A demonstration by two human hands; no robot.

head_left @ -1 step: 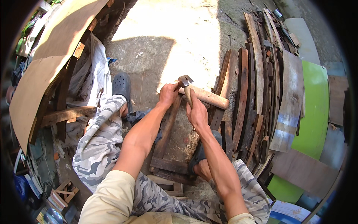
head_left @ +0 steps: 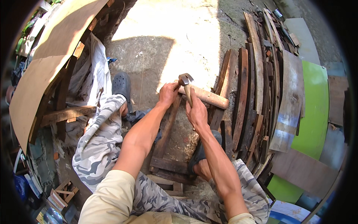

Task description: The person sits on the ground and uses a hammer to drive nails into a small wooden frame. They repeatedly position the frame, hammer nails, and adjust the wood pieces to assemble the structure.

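Note:
My right hand [head_left: 197,112] is wrapped round the wooden handle of a claw hammer [head_left: 185,79]. The hammer's dark metal head is up, just right of my left fingertips. My left hand [head_left: 168,94] is closed at the left end of a light wooden bar [head_left: 209,97]; what its fingers pinch there is hidden. That bar lies across the far end of a darker wooden leg [head_left: 170,127], which runs back toward a brown crosspiece [head_left: 169,164] near my feet. These pieces look like parts of one frame on the ground.
Long dark planks [head_left: 255,82] are stacked at the right, beside a green board [head_left: 309,108]. A curved plywood sheet [head_left: 48,56] leans at the left. Wood shavings [head_left: 191,143] lie beside my right shoe [head_left: 199,155]. My left shoe [head_left: 121,89] rests on concrete.
The hammer head sits very slightly higher than before. Both hands and the wooden pieces stay in practically the same place.

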